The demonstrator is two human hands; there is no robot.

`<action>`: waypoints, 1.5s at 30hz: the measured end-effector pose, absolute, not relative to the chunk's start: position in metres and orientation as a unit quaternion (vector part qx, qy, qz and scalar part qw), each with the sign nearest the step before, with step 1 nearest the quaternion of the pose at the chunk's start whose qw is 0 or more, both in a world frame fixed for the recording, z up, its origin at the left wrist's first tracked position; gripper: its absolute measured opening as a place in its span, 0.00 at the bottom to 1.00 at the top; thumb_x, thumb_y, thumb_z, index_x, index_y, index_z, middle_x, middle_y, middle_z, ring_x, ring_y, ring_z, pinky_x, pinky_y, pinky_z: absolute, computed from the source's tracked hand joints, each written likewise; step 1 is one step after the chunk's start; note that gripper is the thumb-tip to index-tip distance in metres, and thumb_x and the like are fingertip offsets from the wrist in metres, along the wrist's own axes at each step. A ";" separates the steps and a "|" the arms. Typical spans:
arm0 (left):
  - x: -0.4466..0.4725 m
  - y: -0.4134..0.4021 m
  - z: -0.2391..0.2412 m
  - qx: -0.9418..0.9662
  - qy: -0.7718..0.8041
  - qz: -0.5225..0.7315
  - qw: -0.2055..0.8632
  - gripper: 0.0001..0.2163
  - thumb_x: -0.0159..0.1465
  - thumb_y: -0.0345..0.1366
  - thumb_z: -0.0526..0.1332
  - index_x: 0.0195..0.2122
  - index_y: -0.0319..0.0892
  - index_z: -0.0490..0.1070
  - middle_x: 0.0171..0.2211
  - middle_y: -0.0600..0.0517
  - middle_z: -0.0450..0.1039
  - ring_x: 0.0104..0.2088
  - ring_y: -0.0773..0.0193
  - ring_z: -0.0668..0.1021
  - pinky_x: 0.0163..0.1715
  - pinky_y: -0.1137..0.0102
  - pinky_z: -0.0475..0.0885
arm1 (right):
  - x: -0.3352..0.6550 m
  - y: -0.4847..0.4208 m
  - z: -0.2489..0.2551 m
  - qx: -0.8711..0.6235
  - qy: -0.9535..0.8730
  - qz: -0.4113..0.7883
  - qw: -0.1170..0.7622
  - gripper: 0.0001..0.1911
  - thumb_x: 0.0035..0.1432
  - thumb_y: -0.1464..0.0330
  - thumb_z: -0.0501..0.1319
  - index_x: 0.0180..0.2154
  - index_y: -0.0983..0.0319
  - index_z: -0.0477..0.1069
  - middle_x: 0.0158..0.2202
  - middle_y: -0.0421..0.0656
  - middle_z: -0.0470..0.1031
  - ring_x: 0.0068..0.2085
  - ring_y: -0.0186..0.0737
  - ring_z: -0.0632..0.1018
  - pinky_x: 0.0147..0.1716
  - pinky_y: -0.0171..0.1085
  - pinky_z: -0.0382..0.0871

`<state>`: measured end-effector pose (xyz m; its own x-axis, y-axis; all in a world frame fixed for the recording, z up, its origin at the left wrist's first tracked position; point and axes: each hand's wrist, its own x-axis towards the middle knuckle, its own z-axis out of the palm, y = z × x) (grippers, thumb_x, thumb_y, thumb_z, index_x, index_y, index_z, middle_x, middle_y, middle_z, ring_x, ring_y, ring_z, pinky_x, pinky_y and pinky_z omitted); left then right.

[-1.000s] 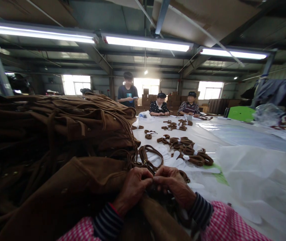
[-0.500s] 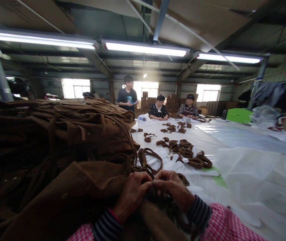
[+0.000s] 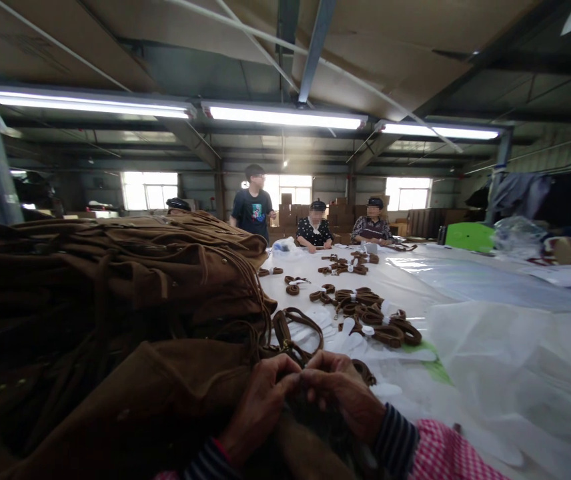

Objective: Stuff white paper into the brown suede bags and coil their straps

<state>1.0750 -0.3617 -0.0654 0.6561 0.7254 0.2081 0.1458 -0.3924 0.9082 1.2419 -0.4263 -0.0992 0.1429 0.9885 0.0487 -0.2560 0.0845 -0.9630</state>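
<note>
My left hand (image 3: 264,393) and my right hand (image 3: 341,390) meet at the fingertips, low in the middle of the head view. Both are closed in a pinch. What lies between the fingers is too small and dark to make out. Brown fabric (image 3: 305,443) shows below the hands, dark and blurred. Just beyond the fingers lies a looped brown strap (image 3: 310,319) with metal hardware. To the left, a brown bag (image 3: 165,373) lies against a tall heap of similar brown bags (image 3: 115,267).
Several coiled brown straps (image 3: 388,333) with white bands lie on the white table (image 3: 415,273). White translucent sheeting (image 3: 505,360) spreads at the right, near a bright green object (image 3: 470,237). Several people stand or sit across the table, one standing person (image 3: 253,207) among them.
The whole view has shifted slightly, with the table and hands appearing a little lower. My fingers stay pinched together. The standing person's arms have lowered.
</note>
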 end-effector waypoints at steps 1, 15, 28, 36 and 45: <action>1.075 -0.362 -0.066 0.767 0.279 0.313 0.486 0.13 0.61 0.44 0.60 0.31 0.39 0.76 0.30 0.49 0.76 0.34 0.58 0.75 0.36 0.67 0.67 | 1.241 -0.426 -0.098 -0.445 -0.406 0.509 0.615 0.17 0.49 0.60 0.75 0.30 0.65 0.74 0.24 0.40 0.77 0.21 0.30 0.70 0.19 0.28 0.56; 1.080 -0.359 -0.068 0.750 0.280 0.321 0.506 0.12 0.58 0.42 0.61 0.29 0.38 0.75 0.28 0.48 0.76 0.32 0.58 0.75 0.33 0.67 0.66 | 1.234 -0.430 -0.093 -0.436 -0.379 0.512 0.636 0.19 0.46 0.59 0.77 0.30 0.65 0.75 0.24 0.40 0.76 0.23 0.30 0.72 0.21 0.27 0.60; 1.078 -0.365 -0.066 0.776 0.310 0.322 0.445 0.12 0.60 0.42 0.61 0.29 0.39 0.77 0.29 0.49 0.78 0.34 0.57 0.77 0.34 0.67 0.66 | 1.236 -0.430 -0.094 -0.452 -0.413 0.498 0.614 0.18 0.49 0.58 0.75 0.31 0.66 0.75 0.23 0.41 0.77 0.20 0.28 0.70 0.20 0.27 0.60; 1.079 -0.367 -0.059 0.762 0.340 0.334 0.439 0.11 0.58 0.43 0.63 0.28 0.39 0.78 0.28 0.50 0.79 0.34 0.57 0.78 0.35 0.67 0.66 | 1.237 -0.430 -0.096 -0.455 -0.400 0.504 0.616 0.20 0.48 0.56 0.76 0.33 0.65 0.77 0.24 0.41 0.78 0.22 0.29 0.72 0.21 0.27 0.62; 1.076 -0.364 -0.067 0.749 0.315 0.325 0.483 0.11 0.56 0.42 0.63 0.27 0.38 0.75 0.26 0.50 0.75 0.31 0.59 0.75 0.31 0.69 0.65 | 1.233 -0.428 -0.099 -0.457 -0.398 0.501 0.618 0.19 0.48 0.57 0.75 0.31 0.65 0.76 0.21 0.40 0.77 0.19 0.27 0.68 0.19 0.27 0.55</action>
<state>1.0758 -0.3639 -0.0667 0.5900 0.7863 0.1834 0.1573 -0.3347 0.9291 1.2325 -0.4275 -0.0987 0.1815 0.9828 0.0335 -0.2564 0.0802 -0.9632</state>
